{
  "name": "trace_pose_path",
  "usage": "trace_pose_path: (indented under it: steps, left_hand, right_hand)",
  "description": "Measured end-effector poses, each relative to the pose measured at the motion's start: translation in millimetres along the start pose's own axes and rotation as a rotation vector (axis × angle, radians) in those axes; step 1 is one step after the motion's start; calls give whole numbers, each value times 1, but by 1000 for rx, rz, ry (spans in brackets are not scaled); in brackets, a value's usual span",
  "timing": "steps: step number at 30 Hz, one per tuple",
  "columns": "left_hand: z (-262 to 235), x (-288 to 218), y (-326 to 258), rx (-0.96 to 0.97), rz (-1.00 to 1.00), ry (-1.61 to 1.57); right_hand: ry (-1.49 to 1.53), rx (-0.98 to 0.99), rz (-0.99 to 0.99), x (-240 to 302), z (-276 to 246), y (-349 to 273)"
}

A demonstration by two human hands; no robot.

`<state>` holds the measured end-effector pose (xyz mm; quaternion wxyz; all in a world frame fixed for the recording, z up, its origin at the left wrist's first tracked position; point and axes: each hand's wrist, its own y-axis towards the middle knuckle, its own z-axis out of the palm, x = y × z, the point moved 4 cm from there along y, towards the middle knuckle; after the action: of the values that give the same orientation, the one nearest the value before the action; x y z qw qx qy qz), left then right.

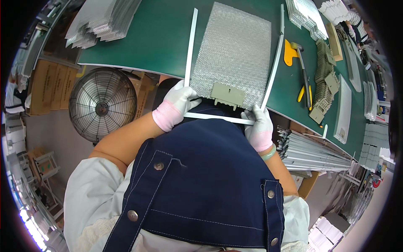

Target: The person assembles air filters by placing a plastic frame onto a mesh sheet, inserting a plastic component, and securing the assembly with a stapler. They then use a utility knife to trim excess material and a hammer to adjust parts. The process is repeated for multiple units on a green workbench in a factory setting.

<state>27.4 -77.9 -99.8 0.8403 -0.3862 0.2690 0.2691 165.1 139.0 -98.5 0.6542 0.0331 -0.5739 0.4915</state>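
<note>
My left hand [179,101], in a white glove with a pink cuff, is closed on the near left corner of a thin white frame [191,48]. My right hand [258,126], gloved alike, grips the frame's near right corner. Between the side strips lies a silver mesh panel [235,46]. A grey-green plastic piece with small prongs [228,95] sits at the panel's near edge. The frame's near strip [218,117] runs close to my apron, apart from the panel, with a dark gap between. My fingers partly hide both corners.
On the green table [159,46], stacked mesh panels [105,19] lie at the far left. To the right are a hammer [303,67], an orange scraper [289,52] and a pile of grey-green plastic pieces [325,80]. A black fan [103,105] stands beside the table's near left edge.
</note>
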Motion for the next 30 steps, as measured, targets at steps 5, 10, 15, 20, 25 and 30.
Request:
trace_pose_path:
  steps: [5, 10, 15, 20, 25, 30]
  left_hand:
    - [-9, 9, 6, -42, 79, 11]
    - [8, 0, -1, -88, -35, 48]
    - [-1, 6, 2, 12, 55, 107]
    - [-10, 1, -14, 41, 53, 402]
    - [-7, -12, -25, -85, 40, 860]
    - [-8, -14, -23, -90, 80, 905]
  right_hand:
    - [111, -17, 51, -1, 0, -1]
    - [137, 12, 58, 4, 4, -4]
    - [136, 6, 66, 2, -2, -2]
    - [122, 4, 35, 0, -4, 0]
    - [43, 33, 23, -2, -8, 1]
    - [18, 63, 24, -3, -7, -1]
